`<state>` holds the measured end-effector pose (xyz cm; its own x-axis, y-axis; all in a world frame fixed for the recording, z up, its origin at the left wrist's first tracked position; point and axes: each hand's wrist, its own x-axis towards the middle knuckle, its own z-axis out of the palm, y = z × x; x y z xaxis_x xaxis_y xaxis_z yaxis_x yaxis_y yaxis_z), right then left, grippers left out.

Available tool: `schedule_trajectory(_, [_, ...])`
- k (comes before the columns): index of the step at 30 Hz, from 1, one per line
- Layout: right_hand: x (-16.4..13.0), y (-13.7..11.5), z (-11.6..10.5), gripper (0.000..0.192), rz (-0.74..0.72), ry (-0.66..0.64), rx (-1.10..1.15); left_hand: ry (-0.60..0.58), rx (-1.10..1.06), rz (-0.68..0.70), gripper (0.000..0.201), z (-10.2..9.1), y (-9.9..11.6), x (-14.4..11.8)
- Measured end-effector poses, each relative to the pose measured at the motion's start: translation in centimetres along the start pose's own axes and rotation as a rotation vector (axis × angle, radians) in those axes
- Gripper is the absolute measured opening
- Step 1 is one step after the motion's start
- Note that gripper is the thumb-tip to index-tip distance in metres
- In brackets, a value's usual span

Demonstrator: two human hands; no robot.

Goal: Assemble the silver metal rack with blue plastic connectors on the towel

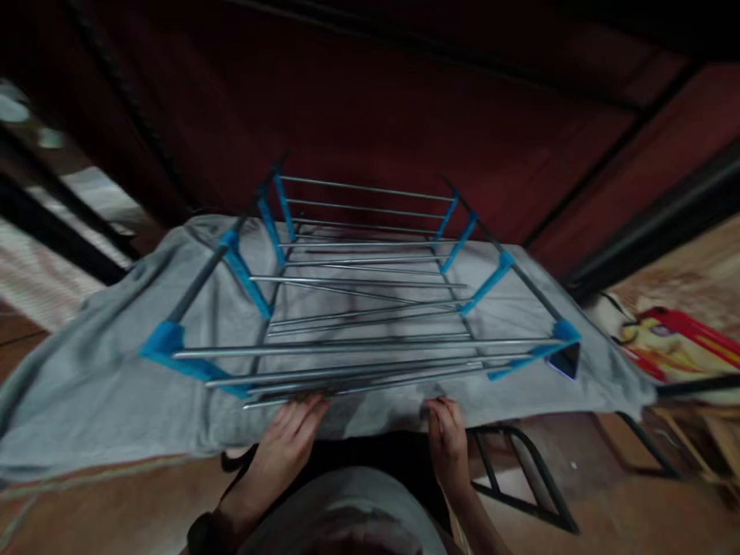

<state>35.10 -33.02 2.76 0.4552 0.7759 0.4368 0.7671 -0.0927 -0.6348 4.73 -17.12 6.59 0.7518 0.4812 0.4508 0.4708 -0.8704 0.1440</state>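
Note:
A rack frame of metal tubes with blue plastic connectors [165,339] lies in front of me on a grey blanket [231,439]. Thin metal rods [364,347] run across between its two sides, and several lie slanted within it. At the near edge, my left hand [292,435] has its fingers together and bent against the nearest metal rods; the fingertips are partly hidden. My right hand [448,439] is closed at the blanket's front edge, just short of the rods. A small dark patch shows at its fingertips, too blurred to name.
A phone [565,360] lies on the blanket beside the right front connector. Behind the rack hangs a dark red fabric wall [358,100]. Right of the blanket is a red and yellow package [682,339]. Below it, a black metal frame [523,478] stands on the floor.

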Motion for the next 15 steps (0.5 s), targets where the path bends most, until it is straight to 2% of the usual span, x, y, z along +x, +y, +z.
schedule_trajectory(3, [0.4,2.9,-1.5,0.021,0.25,0.162,0.051,-0.114,-0.041,0.274,0.055,2.2,2.3,2.2])
schedule_trajectory(5, [0.8,5.0,-2.5,0.032,0.373,0.281,0.064,-0.172,-0.035,0.347,0.058,4.1,3.8,3.3])
schedule_trajectory(7, [1.4,7.1,-3.5,0.044,0.433,0.363,0.047,-0.199,-0.005,0.327,0.06,6.1,4.8,4.2])
schedule_trajectory(11, [3.8,10.3,-4.7,0.055,0.403,0.416,-0.048,-0.197,0.046,0.221,0.061,9.0,5.7,6.4])
schedule_trajectory(15, [6.2,12.3,-4.8,0.038,0.414,0.33,-0.094,-0.208,0.06,0.149,0.056,9.6,6.4,9.3])
